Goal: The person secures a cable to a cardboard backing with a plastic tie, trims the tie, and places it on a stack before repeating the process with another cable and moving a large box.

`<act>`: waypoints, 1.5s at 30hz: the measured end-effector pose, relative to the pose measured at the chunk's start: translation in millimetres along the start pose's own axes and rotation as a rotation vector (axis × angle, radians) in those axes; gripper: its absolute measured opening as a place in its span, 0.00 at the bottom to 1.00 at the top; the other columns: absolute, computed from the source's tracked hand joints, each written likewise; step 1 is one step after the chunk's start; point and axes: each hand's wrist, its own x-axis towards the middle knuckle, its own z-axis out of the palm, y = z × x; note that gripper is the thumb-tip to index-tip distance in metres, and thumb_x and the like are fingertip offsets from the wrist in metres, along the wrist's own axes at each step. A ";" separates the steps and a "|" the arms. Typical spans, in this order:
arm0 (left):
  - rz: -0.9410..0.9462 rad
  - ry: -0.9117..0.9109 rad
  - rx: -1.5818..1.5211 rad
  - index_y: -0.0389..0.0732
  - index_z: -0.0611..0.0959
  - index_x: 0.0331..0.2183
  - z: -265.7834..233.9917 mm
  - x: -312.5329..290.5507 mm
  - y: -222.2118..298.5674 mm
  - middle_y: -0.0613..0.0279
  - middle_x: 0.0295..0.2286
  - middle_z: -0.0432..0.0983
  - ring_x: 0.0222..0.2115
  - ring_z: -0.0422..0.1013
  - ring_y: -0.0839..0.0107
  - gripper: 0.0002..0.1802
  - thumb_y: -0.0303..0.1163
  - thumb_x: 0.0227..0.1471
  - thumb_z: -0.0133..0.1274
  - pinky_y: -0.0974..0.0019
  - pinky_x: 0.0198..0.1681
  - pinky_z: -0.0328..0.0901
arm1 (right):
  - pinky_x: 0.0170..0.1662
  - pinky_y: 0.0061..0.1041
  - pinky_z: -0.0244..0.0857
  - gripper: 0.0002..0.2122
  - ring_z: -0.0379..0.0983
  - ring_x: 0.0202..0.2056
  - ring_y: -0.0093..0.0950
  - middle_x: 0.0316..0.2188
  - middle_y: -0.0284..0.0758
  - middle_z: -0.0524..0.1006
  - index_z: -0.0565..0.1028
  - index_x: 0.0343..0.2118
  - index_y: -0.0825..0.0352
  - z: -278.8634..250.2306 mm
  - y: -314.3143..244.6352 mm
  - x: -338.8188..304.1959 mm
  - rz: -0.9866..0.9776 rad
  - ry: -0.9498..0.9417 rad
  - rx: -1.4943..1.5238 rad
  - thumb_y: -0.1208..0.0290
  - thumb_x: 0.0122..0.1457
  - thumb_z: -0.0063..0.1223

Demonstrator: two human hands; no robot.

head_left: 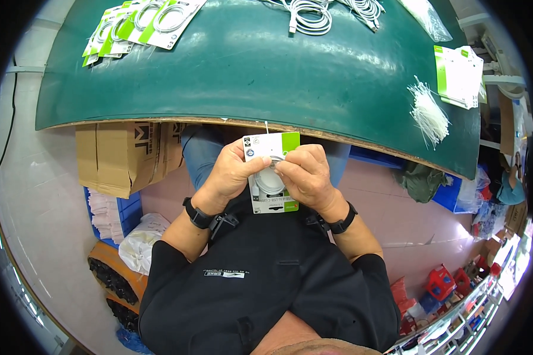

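Observation:
I hold a white and green packaging card (276, 207) in front of my body, just below the near table edge. A coiled white cable (270, 182) lies against its face, with a dark plug at the left. My left hand (234, 168) grips the card's left edge, thumb pressed on the top of the coil. Closed fingers of my right hand (308, 174) pinch at the coil's top, beside the left thumb; what exactly lies between those fingertips is hidden. A thin white cable tie end (266, 126) sticks up above the card.
On the green table (249, 77) are carded cables (170, 21) at far left, loose cable coils (308, 18) at the far middle, a bundle of cable ties (429, 115) and stacked cards (459, 77) at right. A cardboard box (115, 157) stands below the table's left side.

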 end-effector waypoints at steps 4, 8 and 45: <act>-0.045 -0.002 0.039 0.34 0.81 0.49 -4.2 0.4 -4.8 0.57 0.45 0.83 0.44 0.80 0.71 0.17 0.23 0.58 0.63 0.65 0.49 0.75 | 0.42 0.33 0.63 0.11 0.71 0.35 0.32 0.33 0.30 0.74 0.80 0.33 0.62 0.8 1.9 -6.5 -0.001 -0.045 0.005 0.78 0.44 0.68; -0.042 -0.004 0.052 0.34 0.81 0.49 -2.8 0.0 -3.4 0.57 0.44 0.83 0.43 0.80 0.71 0.17 0.24 0.58 0.63 0.65 0.49 0.75 | 0.43 0.34 0.62 0.11 0.71 0.36 0.32 0.34 0.29 0.74 0.80 0.32 0.61 -0.2 1.5 -10.6 -0.005 -0.057 0.005 0.77 0.44 0.68; -0.077 0.008 0.090 0.34 0.81 0.48 -1.5 -1.4 -10.5 0.59 0.43 0.83 0.42 0.79 0.74 0.16 0.23 0.57 0.63 0.66 0.49 0.74 | 0.46 0.32 0.62 0.10 0.74 0.39 0.29 0.38 0.26 0.81 0.80 0.30 0.61 -14.9 -13.3 -17.5 -0.002 -0.187 0.116 0.76 0.43 0.67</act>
